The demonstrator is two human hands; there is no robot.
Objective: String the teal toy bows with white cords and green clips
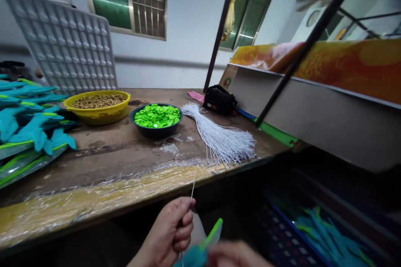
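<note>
My left hand [171, 231] is below the table's front edge, fingers pinched on a thin white string [192, 187] that runs up from it. My right hand [236, 255] is blurred at the bottom edge, next to a teal and green plastic piece [206, 244] held between the two hands; its fingers are smeared. On the wooden table [119, 154] lie a bundle of white strings [221, 135], a dark bowl of bright green plastic bits [157, 117] and a yellow bowl of tan rubber bands [97, 104].
Teal and green plastic pieces are stacked at the table's left [28, 125]. A white moulded tray [69, 44] leans on the wall. A black pouch [219, 99] sits at the back. A crate with more teal pieces [328, 233] stands low right, under a slanted shelf [313, 104].
</note>
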